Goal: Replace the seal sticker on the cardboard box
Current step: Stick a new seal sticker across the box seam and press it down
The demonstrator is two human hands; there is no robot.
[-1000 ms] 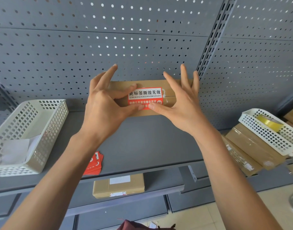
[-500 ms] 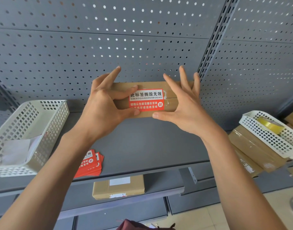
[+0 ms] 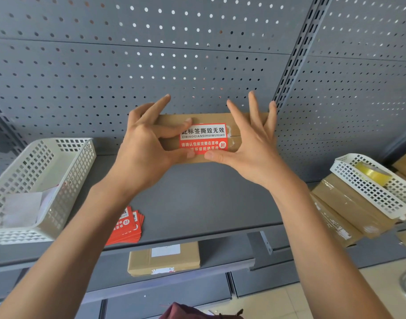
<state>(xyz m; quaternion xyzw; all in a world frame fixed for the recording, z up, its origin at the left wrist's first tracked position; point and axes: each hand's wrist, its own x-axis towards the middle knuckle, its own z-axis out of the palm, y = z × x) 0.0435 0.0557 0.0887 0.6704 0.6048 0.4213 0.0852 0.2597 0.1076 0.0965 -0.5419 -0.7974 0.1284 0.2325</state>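
Observation:
A flat cardboard box [image 3: 172,119] stands on edge at the back of the grey shelf [image 3: 209,203], leaning against the pegboard. A red and white seal sticker [image 3: 203,138] with Chinese print lies across its flap seam. My left hand [image 3: 149,148] holds the box's left part, index finger on the sticker's top left corner and thumb at its lower left edge. My right hand [image 3: 248,148] holds the right part, thumb pressing the sticker's bottom edge, fingers spread behind the box. Torn white paper residue shows right of the sticker.
A pale mesh basket [image 3: 36,187] with white backing paper sits at the left. A stack of red stickers [image 3: 126,226] lies at the shelf's front edge. At the right, a white basket [image 3: 372,194] with a yellow tape roll [image 3: 372,173] rests on cardboard boxes [image 3: 342,210]. Another box [image 3: 163,261] lies on the lower shelf.
Both thumbs have slid along the sticker's lower edge, apart and then back toward its bottom middle. The box and fingers stayed in place.

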